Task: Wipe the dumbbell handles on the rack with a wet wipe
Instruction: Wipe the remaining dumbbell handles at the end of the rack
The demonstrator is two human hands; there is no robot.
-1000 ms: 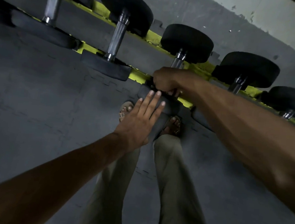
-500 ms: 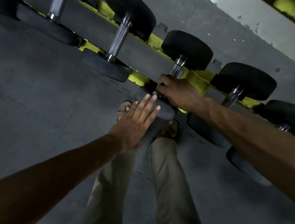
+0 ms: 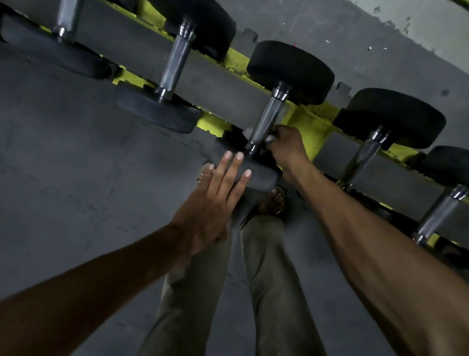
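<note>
Five dumbbells (image 3: 389,117) are laid side by side across a yellow rack (image 3: 313,128), each with black round heads and a bright, knurled metal bar. The middle one is being worked on: its handle (image 3: 266,118) is seen bare and shiny for most of its length, running from the far head (image 3: 290,71) down to the near head (image 3: 258,175). At the handle's lower end the right hand (image 3: 286,146) is curled in, and a pale wet wipe (image 3: 270,138) is pinched in its fingers against the metal; how far the wipe is wrapped round cannot be told. The left hand (image 3: 212,201) is laid flat on the near head, its fingers (image 3: 236,164) straight and close together, holding nothing.

Little room is left beside the handle: the neighbouring heads sit near on both sides, and a grey bar of the rack passes just behind. Towards the viewer, open grey floor (image 3: 59,178) is spread, most widely on the left. Olive trousers (image 3: 274,293) and a sandalled foot (image 3: 272,202) are seen directly below the near head.
</note>
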